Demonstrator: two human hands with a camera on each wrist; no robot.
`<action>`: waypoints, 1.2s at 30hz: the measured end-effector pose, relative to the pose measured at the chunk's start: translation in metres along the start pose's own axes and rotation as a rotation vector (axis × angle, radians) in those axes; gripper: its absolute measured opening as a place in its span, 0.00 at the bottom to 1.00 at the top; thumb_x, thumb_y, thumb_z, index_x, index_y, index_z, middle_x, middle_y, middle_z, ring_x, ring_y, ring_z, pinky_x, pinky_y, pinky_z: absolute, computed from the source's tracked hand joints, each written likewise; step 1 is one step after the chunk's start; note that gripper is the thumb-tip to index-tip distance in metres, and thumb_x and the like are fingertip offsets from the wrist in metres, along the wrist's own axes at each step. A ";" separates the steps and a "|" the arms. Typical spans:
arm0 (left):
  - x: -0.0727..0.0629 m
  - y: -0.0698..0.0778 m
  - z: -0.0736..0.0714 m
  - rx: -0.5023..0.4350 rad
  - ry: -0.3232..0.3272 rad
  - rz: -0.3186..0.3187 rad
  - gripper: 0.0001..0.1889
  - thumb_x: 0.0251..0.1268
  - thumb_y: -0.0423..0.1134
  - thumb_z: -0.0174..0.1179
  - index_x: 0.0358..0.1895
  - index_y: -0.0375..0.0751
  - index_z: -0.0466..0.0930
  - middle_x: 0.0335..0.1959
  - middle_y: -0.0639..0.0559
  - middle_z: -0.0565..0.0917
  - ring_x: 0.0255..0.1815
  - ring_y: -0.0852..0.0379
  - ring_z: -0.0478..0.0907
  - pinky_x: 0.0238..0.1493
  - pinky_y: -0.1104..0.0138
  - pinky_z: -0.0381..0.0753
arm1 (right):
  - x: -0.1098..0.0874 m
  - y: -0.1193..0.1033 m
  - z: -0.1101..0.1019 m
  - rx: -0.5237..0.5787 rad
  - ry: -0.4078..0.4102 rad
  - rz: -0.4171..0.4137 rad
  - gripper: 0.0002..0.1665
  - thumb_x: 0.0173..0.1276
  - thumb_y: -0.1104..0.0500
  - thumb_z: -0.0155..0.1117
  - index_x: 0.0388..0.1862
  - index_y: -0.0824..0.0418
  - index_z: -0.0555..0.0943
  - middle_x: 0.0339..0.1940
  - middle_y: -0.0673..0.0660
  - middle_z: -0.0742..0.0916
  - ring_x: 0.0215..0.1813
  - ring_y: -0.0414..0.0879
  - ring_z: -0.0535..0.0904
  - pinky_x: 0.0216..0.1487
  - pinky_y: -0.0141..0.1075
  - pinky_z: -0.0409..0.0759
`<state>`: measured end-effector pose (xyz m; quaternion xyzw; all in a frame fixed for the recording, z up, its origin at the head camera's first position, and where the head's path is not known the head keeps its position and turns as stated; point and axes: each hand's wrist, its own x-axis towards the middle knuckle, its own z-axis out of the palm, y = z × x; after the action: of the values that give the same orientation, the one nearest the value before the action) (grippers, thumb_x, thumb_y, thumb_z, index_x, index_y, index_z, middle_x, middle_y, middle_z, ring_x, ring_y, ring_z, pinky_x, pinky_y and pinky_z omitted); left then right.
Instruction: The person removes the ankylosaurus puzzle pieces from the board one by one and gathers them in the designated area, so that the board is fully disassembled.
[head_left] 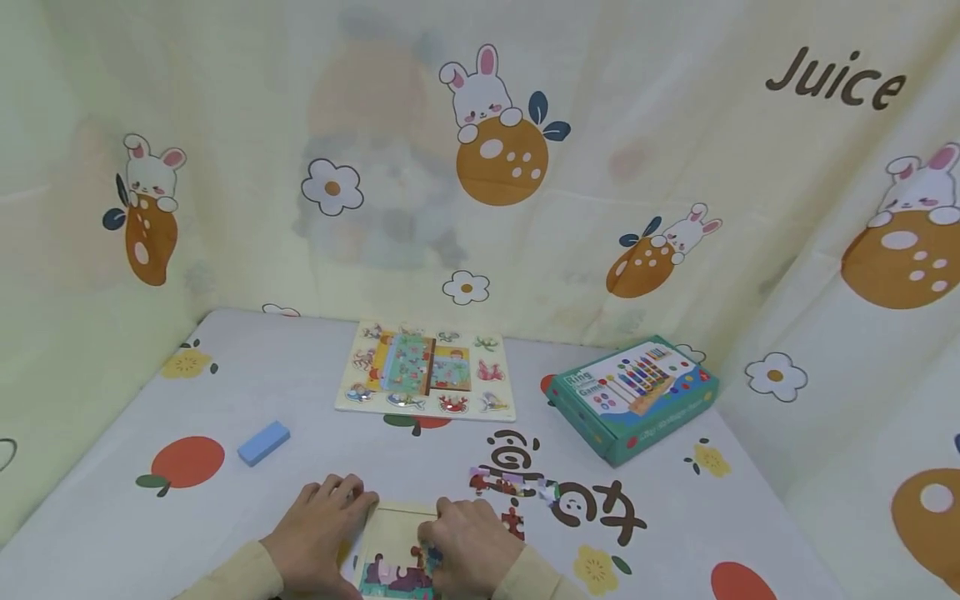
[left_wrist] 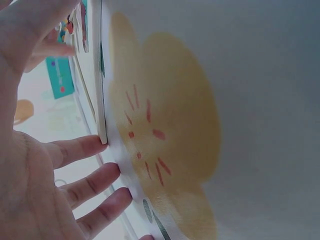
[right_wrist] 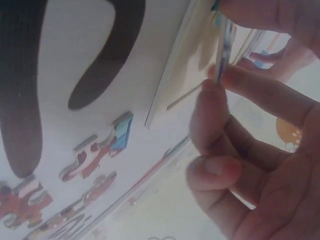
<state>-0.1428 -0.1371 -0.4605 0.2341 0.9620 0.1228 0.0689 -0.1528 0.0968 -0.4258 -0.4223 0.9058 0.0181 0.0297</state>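
A shallow wooden jigsaw board [head_left: 397, 527] lies at the near edge of the view, with joined pieces [head_left: 399, 577] along its near part and bare wood beyond them. My left hand [head_left: 315, 533] rests along the board's left side. In the left wrist view its fingers are extended, and one fingertip [left_wrist: 100, 142] touches the board's corner. My right hand [head_left: 476, 546] is over the board's right side. Its thumb and fingers pinch a jigsaw piece [right_wrist: 224, 52], seen edge-on in the right wrist view; its picture is mostly hidden.
Loose jigsaw pieces [head_left: 513, 523] lie right of the board, with several more [head_left: 502, 481] beyond. A sea-animal puzzle board [head_left: 491, 400] stands at the back, bearing another picture puzzle [head_left: 408, 367]. A green game box [head_left: 633, 400] is at back right, a blue block [head_left: 263, 442] at left.
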 end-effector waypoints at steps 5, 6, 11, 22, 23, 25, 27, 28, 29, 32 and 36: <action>0.000 0.000 0.004 0.017 0.015 0.010 0.60 0.18 0.82 0.65 0.60 0.44 0.72 0.52 0.50 0.71 0.53 0.46 0.66 0.55 0.42 0.68 | -0.007 0.017 -0.009 0.026 0.046 0.007 0.24 0.48 0.48 0.72 0.46 0.48 0.82 0.27 0.45 0.78 0.22 0.35 0.64 0.21 0.28 0.63; 0.000 0.000 0.003 0.015 0.015 0.010 0.60 0.18 0.82 0.64 0.60 0.44 0.72 0.52 0.49 0.71 0.54 0.46 0.66 0.56 0.42 0.67 | -0.011 0.023 -0.011 0.037 0.059 0.007 0.24 0.48 0.48 0.72 0.46 0.49 0.83 0.28 0.46 0.79 0.23 0.36 0.65 0.22 0.28 0.65; 0.000 0.000 0.002 0.006 0.021 0.007 0.60 0.18 0.82 0.65 0.60 0.45 0.71 0.53 0.49 0.71 0.55 0.46 0.65 0.57 0.42 0.66 | -0.037 0.059 -0.017 0.138 0.044 0.062 0.20 0.45 0.54 0.72 0.41 0.52 0.84 0.30 0.45 0.80 0.25 0.35 0.66 0.26 0.29 0.67; -0.003 -0.001 0.000 0.009 0.041 0.018 0.63 0.15 0.85 0.60 0.60 0.44 0.71 0.54 0.49 0.71 0.55 0.46 0.65 0.56 0.41 0.66 | -0.091 0.116 0.001 0.226 -0.044 0.262 0.19 0.44 0.57 0.72 0.40 0.53 0.85 0.30 0.44 0.79 0.27 0.34 0.70 0.27 0.32 0.70; -0.003 -0.002 0.000 0.006 0.042 0.016 0.63 0.14 0.86 0.59 0.60 0.44 0.71 0.54 0.49 0.71 0.55 0.46 0.65 0.56 0.41 0.66 | -0.092 0.118 0.004 0.218 -0.041 0.261 0.19 0.44 0.57 0.72 0.40 0.53 0.86 0.31 0.44 0.79 0.27 0.34 0.70 0.28 0.32 0.70; -0.003 -0.003 0.001 -0.003 0.042 0.016 0.63 0.14 0.86 0.59 0.60 0.44 0.71 0.54 0.49 0.71 0.55 0.46 0.65 0.57 0.41 0.66 | -0.094 0.119 0.008 0.214 -0.033 0.256 0.19 0.46 0.57 0.71 0.41 0.53 0.86 0.31 0.44 0.79 0.27 0.34 0.69 0.26 0.31 0.69; -0.002 -0.003 0.002 -0.016 0.036 0.015 0.63 0.15 0.86 0.60 0.60 0.44 0.71 0.54 0.49 0.71 0.55 0.46 0.65 0.57 0.40 0.65 | -0.095 0.119 0.012 0.211 -0.019 0.245 0.19 0.48 0.56 0.71 0.42 0.52 0.86 0.31 0.44 0.77 0.25 0.34 0.67 0.24 0.30 0.66; -0.001 -0.003 0.002 -0.020 0.034 0.015 0.62 0.15 0.85 0.60 0.60 0.44 0.71 0.54 0.49 0.71 0.55 0.46 0.65 0.57 0.40 0.65 | -0.095 0.119 0.014 0.210 -0.007 0.238 0.19 0.49 0.56 0.71 0.43 0.52 0.86 0.30 0.43 0.76 0.24 0.34 0.66 0.23 0.29 0.65; -0.001 -0.003 0.003 -0.022 0.031 0.013 0.62 0.15 0.85 0.60 0.60 0.45 0.71 0.54 0.49 0.71 0.55 0.46 0.65 0.57 0.40 0.65 | -0.095 0.119 0.015 0.210 0.008 0.232 0.18 0.49 0.57 0.71 0.43 0.52 0.86 0.30 0.43 0.75 0.24 0.34 0.64 0.22 0.29 0.64; -0.001 -0.002 0.003 -0.021 0.032 0.011 0.62 0.15 0.86 0.60 0.60 0.45 0.71 0.54 0.49 0.71 0.56 0.46 0.65 0.58 0.40 0.65 | -0.094 0.118 0.016 0.204 0.040 0.210 0.18 0.50 0.57 0.71 0.43 0.52 0.86 0.29 0.43 0.75 0.22 0.34 0.63 0.20 0.28 0.62; -0.002 -0.003 0.002 -0.018 0.039 0.011 0.63 0.14 0.86 0.58 0.60 0.45 0.71 0.55 0.49 0.71 0.56 0.46 0.64 0.58 0.41 0.65 | -0.092 0.117 0.015 0.194 0.028 0.217 0.18 0.50 0.57 0.71 0.43 0.52 0.87 0.29 0.43 0.75 0.22 0.34 0.62 0.20 0.28 0.62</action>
<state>-0.1422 -0.1400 -0.4628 0.2365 0.9607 0.1362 0.0514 -0.1831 0.2432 -0.4335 -0.3171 0.9440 -0.0723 0.0558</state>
